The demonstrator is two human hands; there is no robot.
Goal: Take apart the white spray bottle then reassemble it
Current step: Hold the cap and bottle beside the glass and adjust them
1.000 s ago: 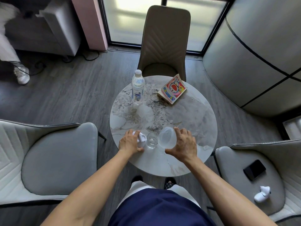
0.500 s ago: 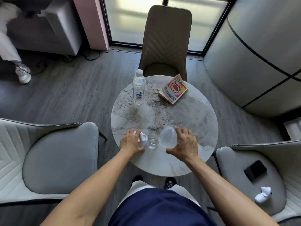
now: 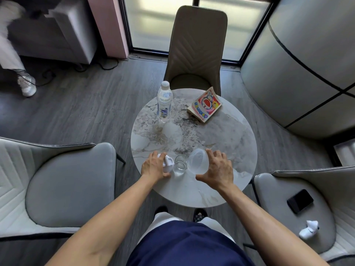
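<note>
- Judging from how the parts lie, the white spray bottle is already apart: its translucent bottle body [image 3: 197,163] and its white spray head [image 3: 166,164] sit in separate hands near the table's [image 3: 221,135] near edge
- The right hand [image 3: 218,170] cups the bottle body, tilted on its side with the open mouth turned toward the far edge; the grip is wrapped loosely around it, fingers curved over the top and thumb below
- The left hand [image 3: 154,167] covers the spray head close to the near-left edge; the grip is closed over it, though how firmly I cannot tell
- A small clear glass [image 3: 180,166] stands upright between the two hands, just beside both parts, with what seems a little water in it
- Whether the bottle body is being emptied or has just been emptied into the glass cannot be told
- Left to do, as I judge it: bring the head back over the mouth, feed in its tube if there is one, and screw it down
- A water bottle [image 3: 164,101] and a comic book [image 3: 205,107] stand toward the far edge, well apart from the work
</note>
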